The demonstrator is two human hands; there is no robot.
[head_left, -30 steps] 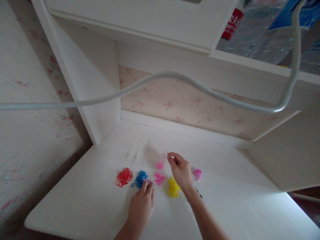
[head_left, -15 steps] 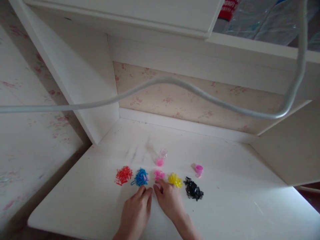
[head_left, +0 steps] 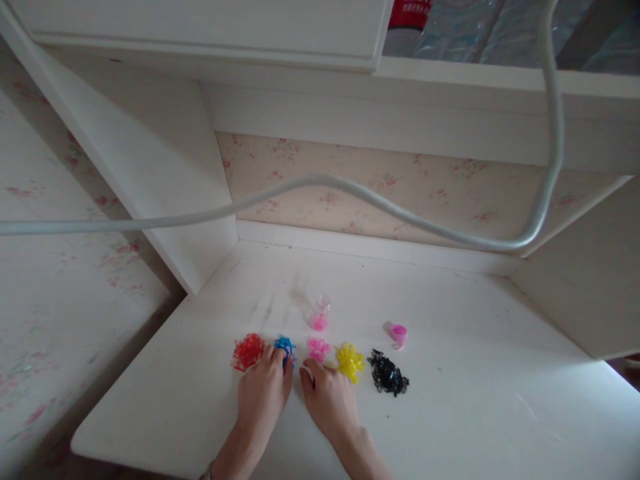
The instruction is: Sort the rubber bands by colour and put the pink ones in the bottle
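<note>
Five small heaps of tiny rubber bands lie in a row on the white desk (head_left: 475,413): red (head_left: 247,351), blue (head_left: 286,345), pink (head_left: 318,348), yellow (head_left: 350,360) and black (head_left: 387,375). My left hand (head_left: 263,393) lies flat with its fingertips on the blue heap, covering its near part. My right hand (head_left: 327,400) rests beside it, fingers together, tips just below the pink heap. Neither hand visibly holds anything.
A small clear bottle with pink contents (head_left: 321,315) stands behind the pink heap. A small pink cap (head_left: 398,335) lies to its right. A grey cable (head_left: 350,190) hangs across the view. White shelf walls (head_left: 165,173) close in the desk at left and back.
My right hand came back from the small bottle to the desk below the pink heap, uncovering the black heap. My left hand slid forward onto the blue heap.
</note>
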